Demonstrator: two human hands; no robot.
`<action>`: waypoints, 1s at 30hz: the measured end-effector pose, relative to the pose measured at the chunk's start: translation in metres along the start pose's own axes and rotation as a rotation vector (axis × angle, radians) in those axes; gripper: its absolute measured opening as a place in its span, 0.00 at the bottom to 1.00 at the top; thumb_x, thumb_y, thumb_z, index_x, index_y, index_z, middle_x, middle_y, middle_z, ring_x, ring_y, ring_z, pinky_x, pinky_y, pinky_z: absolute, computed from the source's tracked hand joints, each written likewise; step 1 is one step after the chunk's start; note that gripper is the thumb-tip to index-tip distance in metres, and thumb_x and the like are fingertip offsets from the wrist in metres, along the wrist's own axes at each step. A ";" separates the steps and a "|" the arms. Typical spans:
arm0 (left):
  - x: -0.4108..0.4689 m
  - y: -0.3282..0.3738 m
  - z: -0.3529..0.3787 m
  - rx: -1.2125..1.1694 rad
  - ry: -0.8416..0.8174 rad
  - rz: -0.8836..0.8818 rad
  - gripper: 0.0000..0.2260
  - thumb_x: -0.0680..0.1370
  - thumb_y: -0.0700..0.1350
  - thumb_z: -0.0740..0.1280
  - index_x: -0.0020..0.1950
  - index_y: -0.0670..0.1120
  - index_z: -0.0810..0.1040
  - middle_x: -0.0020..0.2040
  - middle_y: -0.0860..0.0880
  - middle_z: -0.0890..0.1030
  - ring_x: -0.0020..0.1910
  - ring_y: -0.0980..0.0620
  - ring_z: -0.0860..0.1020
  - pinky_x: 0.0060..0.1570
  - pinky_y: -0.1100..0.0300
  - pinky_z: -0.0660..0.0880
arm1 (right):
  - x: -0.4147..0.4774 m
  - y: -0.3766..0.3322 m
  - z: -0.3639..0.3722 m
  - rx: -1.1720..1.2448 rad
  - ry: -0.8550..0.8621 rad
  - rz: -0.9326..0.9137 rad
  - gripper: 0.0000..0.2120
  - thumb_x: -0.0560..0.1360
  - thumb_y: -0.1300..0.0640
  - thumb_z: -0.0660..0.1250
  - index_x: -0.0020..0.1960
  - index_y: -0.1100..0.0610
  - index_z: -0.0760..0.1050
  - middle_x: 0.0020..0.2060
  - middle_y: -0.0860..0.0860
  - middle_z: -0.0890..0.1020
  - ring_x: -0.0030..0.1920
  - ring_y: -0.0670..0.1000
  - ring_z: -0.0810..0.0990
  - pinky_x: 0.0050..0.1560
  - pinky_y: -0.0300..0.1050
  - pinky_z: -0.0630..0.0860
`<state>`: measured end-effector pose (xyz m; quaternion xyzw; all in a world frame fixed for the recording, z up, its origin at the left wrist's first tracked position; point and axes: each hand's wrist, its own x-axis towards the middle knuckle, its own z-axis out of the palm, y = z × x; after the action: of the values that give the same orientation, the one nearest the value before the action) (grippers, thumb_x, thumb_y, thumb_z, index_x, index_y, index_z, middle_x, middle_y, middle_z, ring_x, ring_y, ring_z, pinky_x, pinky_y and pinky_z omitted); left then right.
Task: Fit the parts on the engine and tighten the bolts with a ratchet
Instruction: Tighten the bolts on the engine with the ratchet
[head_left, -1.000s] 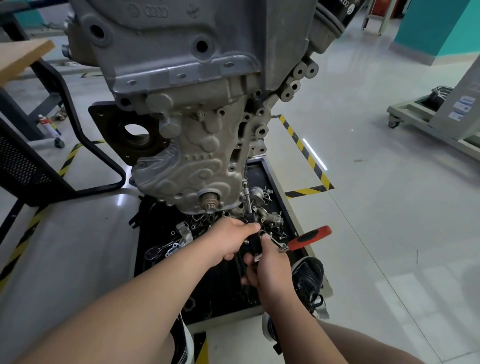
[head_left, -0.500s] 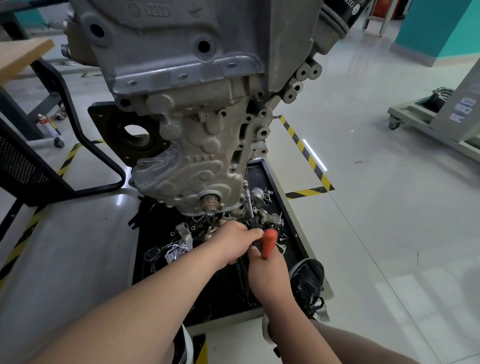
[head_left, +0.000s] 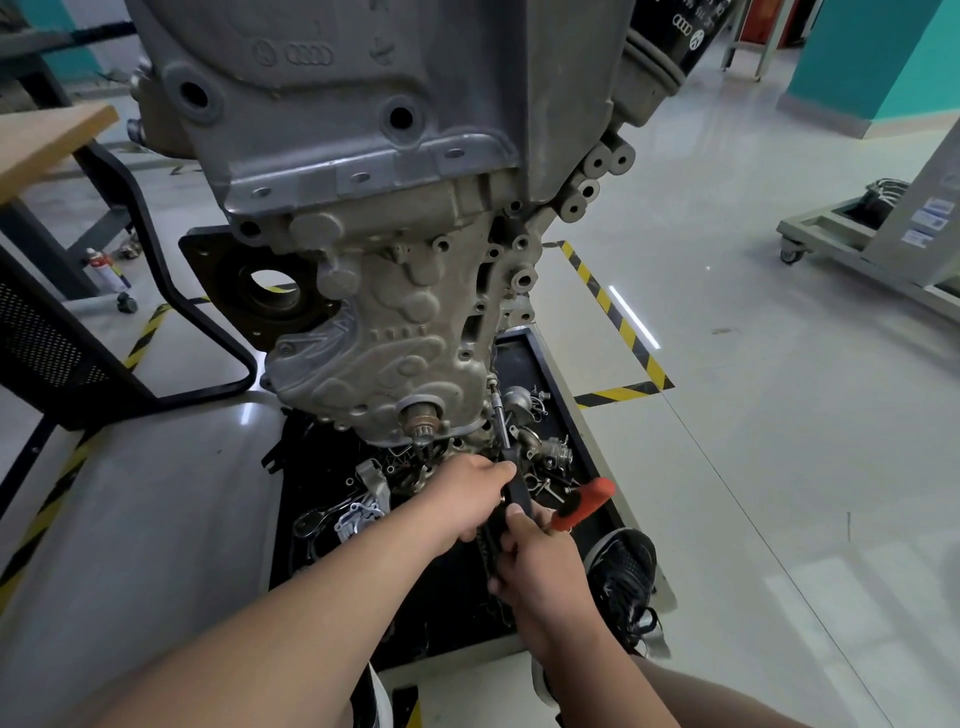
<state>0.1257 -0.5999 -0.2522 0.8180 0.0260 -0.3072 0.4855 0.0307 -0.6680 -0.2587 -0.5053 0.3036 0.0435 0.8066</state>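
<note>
Two bare forearms reach forward from the bottom edge. The right hand (head_left: 540, 566) has its fingers clenched on the ratchet (head_left: 582, 501), whose red handle sticks out up and to the right from the grip. Just beyond and touching it, the left hand (head_left: 467, 499) is curled round the dark tool body where the extension bar (head_left: 500, 415) begins. That slim steel bar runs up and away to the engine's lower right edge, beside the crankshaft stub (head_left: 421, 415). Under both hands lies a black tray (head_left: 447, 597) on the floor, strewn at its far end with loose metal parts (head_left: 545, 452); a black shoe (head_left: 623, 577) rests at its right rim. The engine (head_left: 389, 312) hangs over the tray's far half and fills the upper middle – grey castings dotted with bolt holes, a black oil filter (head_left: 680, 36) at top right. Yellow-and-black floor tape (head_left: 602, 296) runs behind it. Farther off stand a black mesh chair (head_left: 41, 353) and a wooden bench (head_left: 41, 140) at left, and a wheeled cart (head_left: 831, 228) at right.
</note>
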 end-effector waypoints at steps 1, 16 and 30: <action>0.000 0.001 0.000 -0.020 0.007 -0.010 0.11 0.81 0.49 0.61 0.44 0.45 0.75 0.33 0.48 0.69 0.23 0.53 0.63 0.23 0.66 0.57 | 0.000 0.000 0.000 0.010 -0.005 0.013 0.11 0.81 0.58 0.59 0.40 0.53 0.72 0.24 0.45 0.70 0.21 0.44 0.66 0.24 0.40 0.68; -0.003 0.028 -0.015 -0.644 0.094 -0.147 0.10 0.78 0.36 0.54 0.46 0.43 0.74 0.32 0.49 0.71 0.26 0.54 0.66 0.18 0.68 0.59 | -0.003 -0.015 -0.006 -0.206 -0.045 0.032 0.12 0.80 0.55 0.62 0.39 0.59 0.68 0.23 0.48 0.68 0.21 0.48 0.65 0.28 0.42 0.70; -0.019 0.049 -0.018 -0.898 -0.196 -0.189 0.09 0.82 0.42 0.58 0.46 0.44 0.77 0.31 0.51 0.78 0.23 0.58 0.74 0.18 0.69 0.64 | -0.016 -0.052 -0.035 -0.335 0.130 -0.201 0.14 0.77 0.56 0.63 0.32 0.52 0.73 0.26 0.48 0.76 0.23 0.50 0.72 0.27 0.45 0.70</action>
<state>0.1353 -0.6064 -0.1978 0.4881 0.1850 -0.3842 0.7615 0.0218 -0.7190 -0.2204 -0.6619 0.2918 -0.0199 0.6902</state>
